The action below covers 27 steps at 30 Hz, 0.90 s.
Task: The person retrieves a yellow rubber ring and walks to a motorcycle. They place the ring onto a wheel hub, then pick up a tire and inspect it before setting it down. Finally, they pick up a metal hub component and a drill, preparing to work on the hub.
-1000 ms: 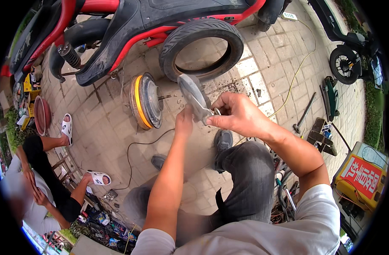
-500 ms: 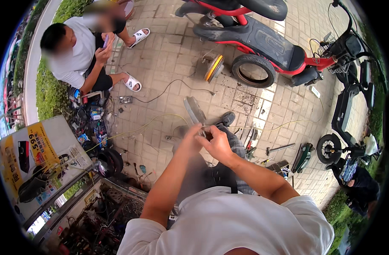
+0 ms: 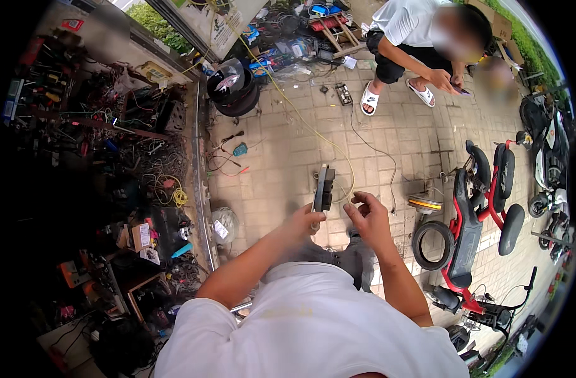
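Observation:
My left hand [image 3: 300,225] is closed round the lower end of a narrow, flat grey object with black blocks [image 3: 326,189] along its right side. It stands upright in front of me, above the paving; I cannot make out its exact kind. To its right, my right hand [image 3: 371,218] has thumb and fingers bent together at a thin yellow cord [image 3: 349,157]. The cord curls beside the blocks at my fingertips and runs up and left across the ground. Where its end goes is too small to tell.
On the left stands a bin [image 3: 199,189] of tools and wires. A black tub [image 3: 234,94] sits beyond it. A seated person [image 3: 414,31] in white sandals holds a phone. At right are a loose tyre [image 3: 433,246], a wheel hub [image 3: 424,203] and a red scooter [image 3: 467,233].
The view has swung left toward the bin. My hands, together at the grey object before, are now apart: the left keeps it, the right is at the yellow cord.

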{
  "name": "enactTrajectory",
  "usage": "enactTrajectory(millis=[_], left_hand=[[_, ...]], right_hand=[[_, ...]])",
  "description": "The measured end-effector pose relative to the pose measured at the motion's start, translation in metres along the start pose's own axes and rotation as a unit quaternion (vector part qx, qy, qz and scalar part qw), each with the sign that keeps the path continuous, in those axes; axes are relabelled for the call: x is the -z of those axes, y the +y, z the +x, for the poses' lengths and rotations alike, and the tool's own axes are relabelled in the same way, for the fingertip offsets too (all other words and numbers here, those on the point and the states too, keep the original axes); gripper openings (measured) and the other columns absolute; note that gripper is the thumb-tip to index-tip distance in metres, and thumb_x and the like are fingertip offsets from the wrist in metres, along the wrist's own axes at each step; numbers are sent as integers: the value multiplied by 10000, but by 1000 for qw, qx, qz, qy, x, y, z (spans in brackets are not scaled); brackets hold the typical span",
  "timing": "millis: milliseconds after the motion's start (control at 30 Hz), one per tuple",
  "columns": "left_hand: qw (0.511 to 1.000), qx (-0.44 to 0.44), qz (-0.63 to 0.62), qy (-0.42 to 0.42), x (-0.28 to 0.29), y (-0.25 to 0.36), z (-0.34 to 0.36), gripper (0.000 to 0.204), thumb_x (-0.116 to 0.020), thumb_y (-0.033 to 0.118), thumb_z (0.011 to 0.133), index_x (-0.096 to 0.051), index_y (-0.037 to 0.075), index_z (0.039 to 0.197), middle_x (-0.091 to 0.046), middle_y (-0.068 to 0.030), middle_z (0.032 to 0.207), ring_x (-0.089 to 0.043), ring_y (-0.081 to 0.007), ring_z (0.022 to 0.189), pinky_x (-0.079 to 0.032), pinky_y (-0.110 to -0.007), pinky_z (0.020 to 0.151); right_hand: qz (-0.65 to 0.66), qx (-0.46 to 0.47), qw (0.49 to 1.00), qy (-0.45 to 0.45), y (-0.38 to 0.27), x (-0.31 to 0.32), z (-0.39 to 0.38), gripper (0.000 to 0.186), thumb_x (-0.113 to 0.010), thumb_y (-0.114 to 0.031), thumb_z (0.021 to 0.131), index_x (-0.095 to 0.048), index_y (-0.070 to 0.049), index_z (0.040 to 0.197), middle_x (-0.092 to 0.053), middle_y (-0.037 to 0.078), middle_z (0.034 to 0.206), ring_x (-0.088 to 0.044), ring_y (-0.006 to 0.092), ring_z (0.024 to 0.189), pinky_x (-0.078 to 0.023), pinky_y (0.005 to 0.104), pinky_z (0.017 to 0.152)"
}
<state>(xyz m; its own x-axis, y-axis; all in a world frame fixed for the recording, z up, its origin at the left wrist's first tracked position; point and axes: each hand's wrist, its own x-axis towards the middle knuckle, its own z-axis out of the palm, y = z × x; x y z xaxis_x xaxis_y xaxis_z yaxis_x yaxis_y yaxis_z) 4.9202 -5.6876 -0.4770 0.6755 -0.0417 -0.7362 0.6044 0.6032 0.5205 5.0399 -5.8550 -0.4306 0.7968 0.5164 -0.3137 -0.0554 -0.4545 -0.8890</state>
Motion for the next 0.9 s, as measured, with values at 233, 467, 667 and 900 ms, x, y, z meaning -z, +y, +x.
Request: enactTrajectory(millis=[233, 467, 667, 900], left_hand=[[958, -194, -48, 204, 213, 22, -125, 571, -668, 135, 778, -472, 16, 1300, -597, -65, 984, -530, -112, 688, -425, -255, 601], [853, -290, -372, 222, 303, 3, -168, 533, -585, 496, 838, -570, 113, 1208, -604, -88, 1111, -528, -178, 870, -412, -341, 720], [769, -301, -507, 247, 345, -3, -178, 526, -567, 539, 835, -563, 143, 1182, -617, -93, 1164, -557, -181, 863, -400, -345, 760], [695, -241, -551, 394, 353, 47, -168, 416, -595, 503, 830, -556, 113, 972, -590, -86, 944, -429, -165, 692, -340, -299, 633]], right_hand=[[-118, 114, 976, -145, -114, -120, 88, 375, -706, -243, 837, -634, 38, 1075, -668, 144, 937, -625, 220, 723, -509, 328, 682], [-229, 120, 929, -263, -147, -211, 180, 394, -695, -286, 834, -646, 32, 1061, -682, 181, 997, -676, 290, 830, -529, 370, 757], [-282, 94, 893, -336, -132, -295, 291, 433, -680, -351, 822, -668, 27, 1032, -694, 192, 974, -683, 321, 855, -529, 398, 775], [-254, -7, 869, -424, -77, -436, 406, 375, -667, -326, 830, -668, 40, 907, -683, 182, 823, -667, 286, 760, -520, 389, 689]])
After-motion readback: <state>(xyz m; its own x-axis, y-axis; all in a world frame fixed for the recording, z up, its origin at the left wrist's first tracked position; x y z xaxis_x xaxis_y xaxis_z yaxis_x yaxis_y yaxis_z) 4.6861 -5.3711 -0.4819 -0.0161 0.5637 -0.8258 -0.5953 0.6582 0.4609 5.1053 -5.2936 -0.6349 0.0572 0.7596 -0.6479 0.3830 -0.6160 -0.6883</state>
